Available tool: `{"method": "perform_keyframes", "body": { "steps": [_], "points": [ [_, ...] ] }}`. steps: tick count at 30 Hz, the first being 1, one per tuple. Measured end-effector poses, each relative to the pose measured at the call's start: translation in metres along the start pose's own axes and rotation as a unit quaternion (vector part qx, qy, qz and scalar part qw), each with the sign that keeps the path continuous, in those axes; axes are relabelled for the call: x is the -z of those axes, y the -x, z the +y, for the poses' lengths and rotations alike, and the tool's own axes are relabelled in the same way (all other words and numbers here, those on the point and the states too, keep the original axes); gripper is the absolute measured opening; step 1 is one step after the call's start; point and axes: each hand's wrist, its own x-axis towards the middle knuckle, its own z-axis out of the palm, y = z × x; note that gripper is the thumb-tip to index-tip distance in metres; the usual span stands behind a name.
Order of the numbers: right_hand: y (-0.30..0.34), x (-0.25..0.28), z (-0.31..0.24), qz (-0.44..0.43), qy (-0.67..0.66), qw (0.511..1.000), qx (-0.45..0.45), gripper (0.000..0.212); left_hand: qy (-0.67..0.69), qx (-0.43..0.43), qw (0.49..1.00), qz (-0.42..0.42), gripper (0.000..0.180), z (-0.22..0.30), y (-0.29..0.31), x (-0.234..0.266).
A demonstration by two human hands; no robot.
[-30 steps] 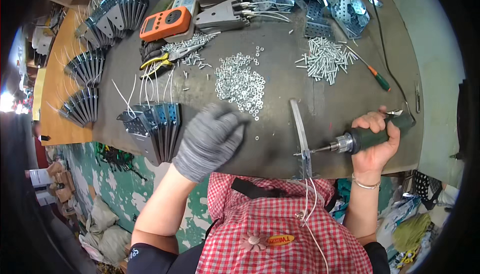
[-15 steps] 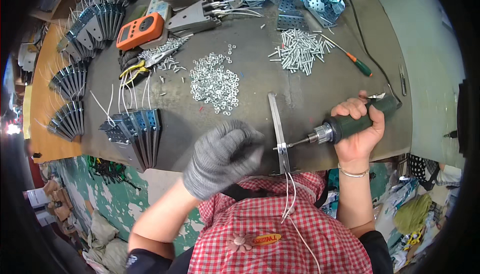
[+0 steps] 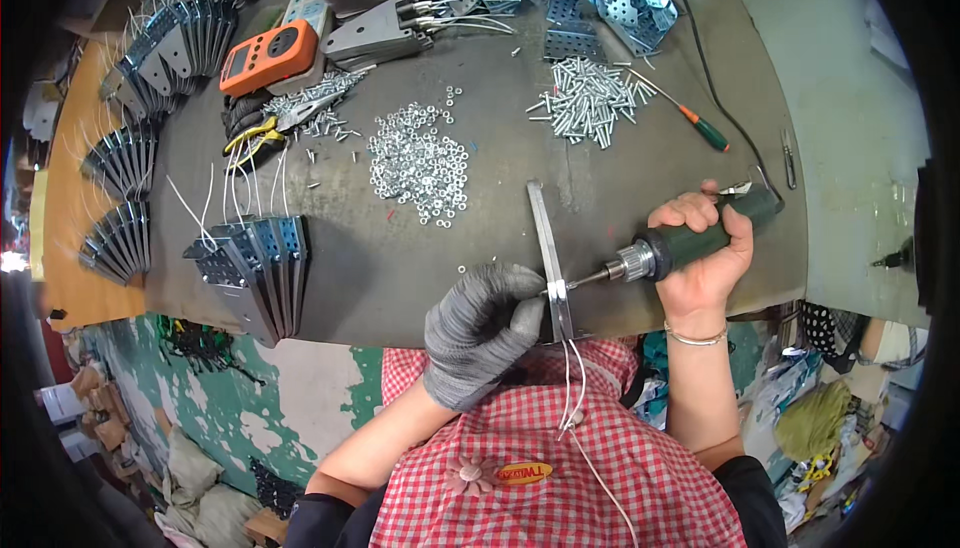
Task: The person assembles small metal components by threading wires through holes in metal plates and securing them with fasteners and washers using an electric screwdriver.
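My left hand (image 3: 478, 333), in a grey knit glove, has its thumb and fingertips pinched together at the left side of a narrow metal plate assembly (image 3: 546, 238). Anything between those fingertips is too small to make out. The assembly lies edge-up near the table's front edge, and white wires (image 3: 567, 388) trail from its near end over the checked apron. Bare, my right hand (image 3: 700, 280) wraps round a dark green electric screwdriver (image 3: 690, 247). Its bit points left and meets the right side of the assembly, opposite my gloved fingertips.
Beyond my hands lie a pile of nuts (image 3: 418, 163) and a pile of screws (image 3: 592, 98). Wired metal plates (image 3: 260, 268) stand at left, near pliers (image 3: 265, 133) and an orange meter (image 3: 268, 56). A hand screwdriver (image 3: 706, 128) and a power cord (image 3: 712, 73) lie at right.
My left hand has moved right, to the side of the metal assembly, and its fingertips have come together there. The electric screwdriver stays at the assembly's right side. The whole view has shifted slightly.
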Motion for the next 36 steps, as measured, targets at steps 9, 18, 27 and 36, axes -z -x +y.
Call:
{"method": "perform_keyframes", "body": {
  "steps": [9,18,27,36],
  "points": [
    [-0.002,0.001,0.000,-0.003,0.003,1.000,-0.002,0.023,-0.014,-0.010,1.000,-0.011,0.018,0.002,-0.002,0.001],
    [0.002,-0.001,-0.002,-0.007,0.007,1.000,0.011,0.025,-0.086,-0.006,0.994,-0.067,0.018,0.018,-0.011,0.005],
    [0.003,0.000,-0.002,0.002,-0.001,1.000,0.008,0.024,-0.180,-0.053,0.979,-0.075,0.020,0.022,-0.013,0.006],
    [0.003,-0.001,-0.001,0.002,0.000,1.000,0.010,0.022,-0.246,-0.112,0.962,-0.027,0.022,0.026,-0.008,-0.003]
  ]
}}
